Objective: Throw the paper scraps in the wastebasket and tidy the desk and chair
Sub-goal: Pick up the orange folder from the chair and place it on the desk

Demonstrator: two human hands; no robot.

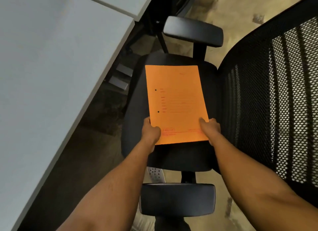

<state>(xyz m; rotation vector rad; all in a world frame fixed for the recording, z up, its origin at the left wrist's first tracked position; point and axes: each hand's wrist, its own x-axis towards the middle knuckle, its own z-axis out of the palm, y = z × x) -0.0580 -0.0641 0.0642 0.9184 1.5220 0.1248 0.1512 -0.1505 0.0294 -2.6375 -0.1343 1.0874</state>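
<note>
- The pale grey, flat-topped desk [51,75] fills your left side, its long edge running diagonally from upper right to lower left, with a seam between two panels near the top.
- The black office chair [172,158] stands just beside that edge, seen from above: padded seat in the middle, perforated mesh backrest [275,93] sweeping down your right side.
- Two black padded armrests show, the far armrest [192,31] beyond the seat and the near armrest [178,199] between your forearms.
- The flat orange paper folder [176,103] with faint red print and two small punch holes along its left margin is over the seat; whether it rests on the cushion or sits slightly lifted cannot be told.
- Your left hand [151,133] grips the folder's near left corner, thumb on top and fingers under.
- Your right hand [210,129] clasps the near right corner the same way.
</note>
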